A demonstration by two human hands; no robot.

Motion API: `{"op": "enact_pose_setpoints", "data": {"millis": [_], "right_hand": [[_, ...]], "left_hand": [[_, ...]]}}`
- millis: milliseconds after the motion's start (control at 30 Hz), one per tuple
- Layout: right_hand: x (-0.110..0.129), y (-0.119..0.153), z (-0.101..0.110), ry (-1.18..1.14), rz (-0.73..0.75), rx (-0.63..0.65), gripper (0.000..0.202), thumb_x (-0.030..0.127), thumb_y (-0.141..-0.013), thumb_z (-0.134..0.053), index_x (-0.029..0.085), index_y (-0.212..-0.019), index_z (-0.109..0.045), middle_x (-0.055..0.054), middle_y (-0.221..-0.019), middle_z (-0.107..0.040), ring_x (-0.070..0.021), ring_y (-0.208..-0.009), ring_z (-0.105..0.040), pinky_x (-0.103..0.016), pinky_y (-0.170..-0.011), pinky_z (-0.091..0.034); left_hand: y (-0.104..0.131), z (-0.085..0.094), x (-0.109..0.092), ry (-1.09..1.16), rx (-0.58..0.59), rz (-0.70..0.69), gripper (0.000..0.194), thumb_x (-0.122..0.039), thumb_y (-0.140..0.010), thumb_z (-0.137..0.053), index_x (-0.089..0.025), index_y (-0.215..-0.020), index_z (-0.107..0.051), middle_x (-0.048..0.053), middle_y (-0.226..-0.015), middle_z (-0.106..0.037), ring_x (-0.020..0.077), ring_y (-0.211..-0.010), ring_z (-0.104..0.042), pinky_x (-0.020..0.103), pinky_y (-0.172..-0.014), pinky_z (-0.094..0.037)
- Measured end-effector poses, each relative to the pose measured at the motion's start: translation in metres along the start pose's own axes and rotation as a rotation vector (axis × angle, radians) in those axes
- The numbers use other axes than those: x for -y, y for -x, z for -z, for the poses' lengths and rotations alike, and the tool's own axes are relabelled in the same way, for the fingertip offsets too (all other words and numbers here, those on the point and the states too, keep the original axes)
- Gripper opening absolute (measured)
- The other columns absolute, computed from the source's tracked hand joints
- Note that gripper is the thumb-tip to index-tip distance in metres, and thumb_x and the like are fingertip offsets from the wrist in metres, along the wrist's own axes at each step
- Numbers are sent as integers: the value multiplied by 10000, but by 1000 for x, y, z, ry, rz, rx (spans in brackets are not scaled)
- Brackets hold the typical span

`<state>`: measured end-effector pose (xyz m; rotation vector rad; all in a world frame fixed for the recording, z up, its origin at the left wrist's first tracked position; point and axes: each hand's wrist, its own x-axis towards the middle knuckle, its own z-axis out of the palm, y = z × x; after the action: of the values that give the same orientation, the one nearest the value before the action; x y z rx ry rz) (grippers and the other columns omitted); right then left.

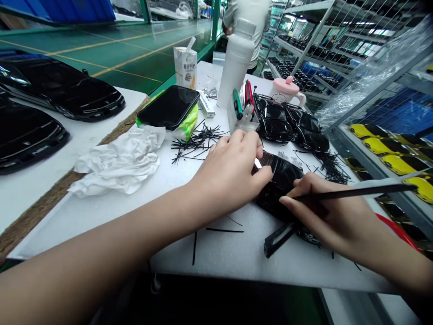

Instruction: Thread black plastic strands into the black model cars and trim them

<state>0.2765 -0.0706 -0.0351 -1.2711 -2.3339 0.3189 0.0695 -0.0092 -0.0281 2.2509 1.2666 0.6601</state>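
Observation:
A black model car (278,174) lies on the white foam-covered table in front of me. My left hand (233,171) rests over its left end, fingers curled and pressed against the body. My right hand (324,207) pinches a long, thin black tool (358,192) at the car's right side, with the tool's rear end pointing right. Below the car, a black part (279,239) sticks out over the white surface. Thin black strips (199,140) are piled behind my left hand, and a few lie loose near the front edge.
Crumpled white tissue (122,158) and a phone (169,106) are at the left. Behind stand a drink carton (186,67), a white bottle (236,63), a pen holder (241,119), and a pink-lidded mug (287,90). More black cars (274,117) sit behind; racks stand right. A person stands beyond.

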Motion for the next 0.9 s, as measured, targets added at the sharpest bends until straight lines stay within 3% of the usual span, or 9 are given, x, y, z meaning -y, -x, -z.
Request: {"op": "enact_pose_setpoints", "data": {"millis": [233, 633, 800, 900], "right_hand": [[-2, 2, -2, -29, 52, -41, 124, 245, -989, -569, 250, -871, -532, 21, -688, -588, -144, -561, -562, -280, -507, -435], [-3, 5, 0, -56, 14, -55, 114, 194, -962, -598, 259, -877, -558, 10, -734, -624, -161, -629, -611, -289, -529, -465], [2, 5, 7, -108, -48, -152, 162, 219, -975, -598, 279, -832, -554, 25, -691, -563, -147, -591, -573, -260, -505, -453], [1, 5, 6, -86, -18, -117, 133, 244, -971, -608, 276, -853, -558, 27, -718, -590, -147, -599, -574, -261, -506, -450]], "left_hand": [[-1, 2, 3, -2, 5, -17, 160, -256, -894, -559, -236, -858, -405, 72, -1092, -592, 289, -1082, -551, 492, -997, -436], [-1, 2, 1, -10, 19, -5, 160, -258, -901, -565, -232, -849, -416, 75, -1099, -603, 303, -1074, -551, 492, -960, -435], [0, 1, 1, -11, 26, -17, 169, -257, -906, -571, -228, -854, -413, 76, -1096, -600, 301, -1069, -548, 486, -952, -431], [-1, 1, 0, -15, 34, -17, 175, -260, -909, -578, -224, -857, -414, 74, -1092, -594, 298, -1068, -545, 477, -952, -428]]}}
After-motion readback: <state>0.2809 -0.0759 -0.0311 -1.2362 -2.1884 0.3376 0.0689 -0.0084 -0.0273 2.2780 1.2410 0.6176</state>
